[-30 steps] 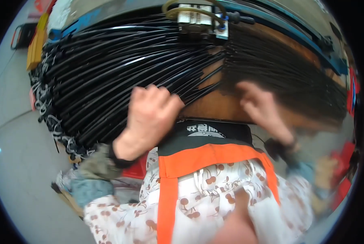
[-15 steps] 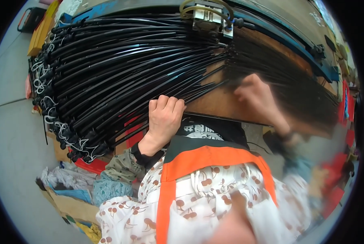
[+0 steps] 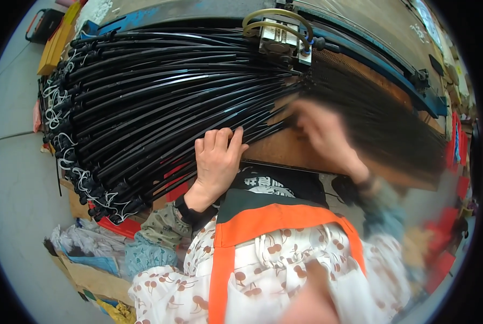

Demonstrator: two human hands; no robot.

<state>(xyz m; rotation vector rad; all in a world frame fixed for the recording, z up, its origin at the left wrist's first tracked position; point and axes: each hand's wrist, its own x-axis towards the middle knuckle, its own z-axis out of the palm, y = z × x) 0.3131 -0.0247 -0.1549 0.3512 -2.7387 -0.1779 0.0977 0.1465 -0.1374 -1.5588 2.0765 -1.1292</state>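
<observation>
A wide fan of black rods lies over the brown worktop. Their thick black ends carry white cord loops at the left. My left hand lies on the nearest rods by the front edge, its fingers slightly spread. Blurred by motion, my right hand is over the worktop beside the rods' narrow ends; whether its fingers hold anything cannot be made out. On the right, a smeared dark bundle of thin rods spreads out.
A metal clamp unit with yellowish hoses stands at the back, above the rods' meeting point. Behind it runs a blue rail. Red bins are at the right; a cardboard box with wrapping sits at lower left.
My right hand has moved left and slightly down, toward the rods' narrow ends. My left hand stays at the front rods, its fingers now more spread.
</observation>
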